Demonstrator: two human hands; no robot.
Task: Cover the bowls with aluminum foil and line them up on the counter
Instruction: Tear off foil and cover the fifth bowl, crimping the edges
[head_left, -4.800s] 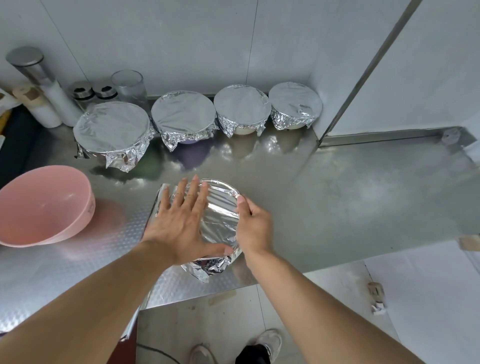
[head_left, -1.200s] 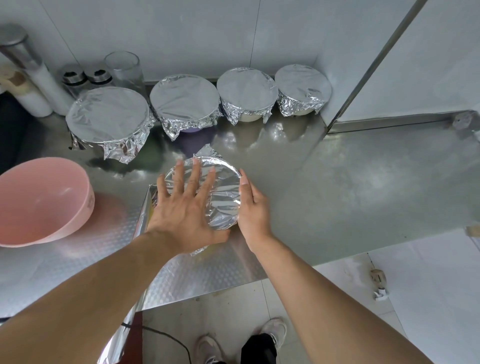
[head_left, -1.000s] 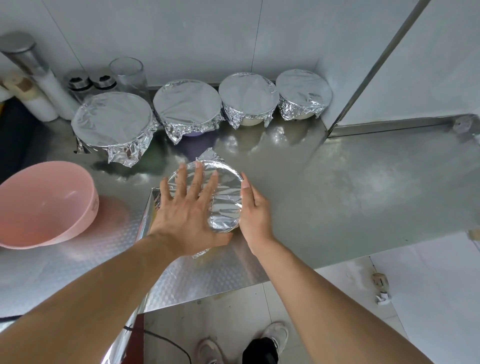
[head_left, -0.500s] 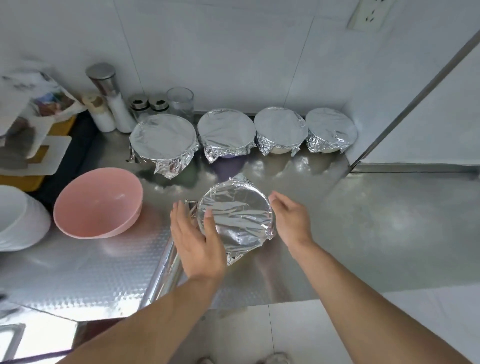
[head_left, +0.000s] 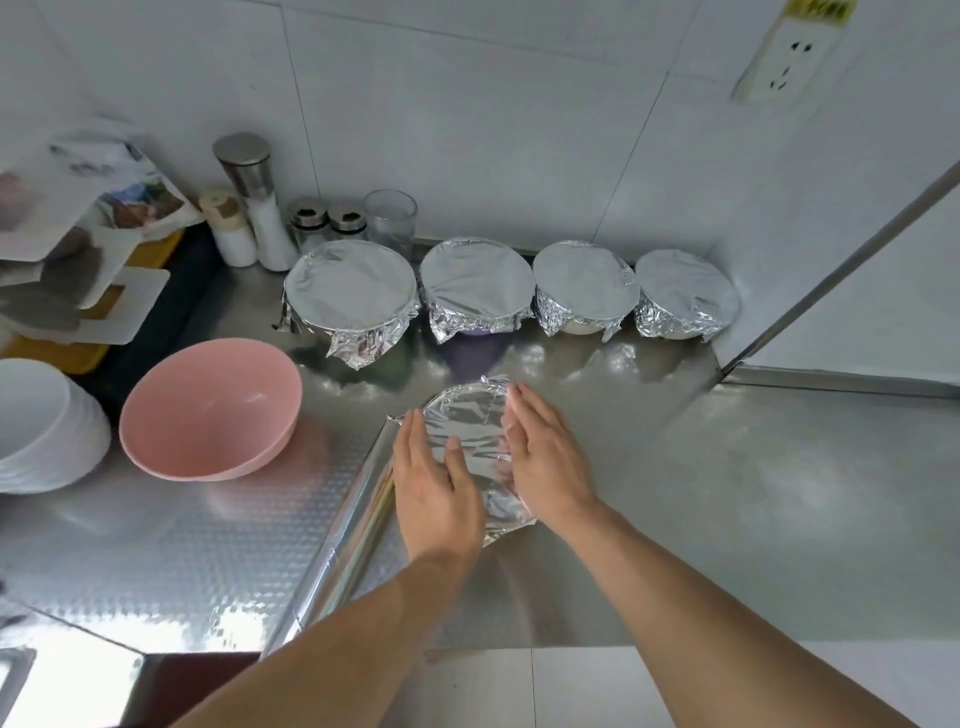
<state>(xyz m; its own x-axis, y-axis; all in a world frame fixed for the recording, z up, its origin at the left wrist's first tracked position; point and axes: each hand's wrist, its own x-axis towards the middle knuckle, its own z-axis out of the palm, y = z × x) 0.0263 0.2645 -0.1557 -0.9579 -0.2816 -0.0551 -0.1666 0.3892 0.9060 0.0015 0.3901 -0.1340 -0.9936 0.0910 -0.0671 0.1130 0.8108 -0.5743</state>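
- Here, at the far left edge, a stack of white plates (head_left: 36, 426) sits on the steel surface (head_left: 779, 499), with cutting boards and a printed sheet (head_left: 88, 208) behind it.
- Just right of the plates, an uncovered pink bowl (head_left: 210, 408) rests upright, empty.
- Behind it, against the tiled wall, stand a tall grinder (head_left: 254, 202), a shorter white shaker (head_left: 228, 228), two small metal-capped jars (head_left: 327, 223) and a clear glass (head_left: 390, 218).
- A roll of aluminum foil (head_left: 353, 535) lies diagonally on the surface, running from the near edge up toward the left hand.
- The left hand (head_left: 434, 486) lies flat, fingers (head_left: 413, 441) straight and together, pressed against the left side of the foil-covered bowl (head_left: 470, 423); it grips nothing.
- That bowl stands near the middle of the surface, in front of the row and apart from it, with loose foil crumpled at its near side.
- The right hand (head_left: 545, 457) is flat too, fingers extended, pressed on the bowl's right side and partly over its top.
- Along the back wall, four foil-covered bowls (head_left: 478, 280) form a line, the largest at left and the smallest at right, each just beside the next.
- At the upper right, a wall socket (head_left: 784, 57) is mounted on the tile.
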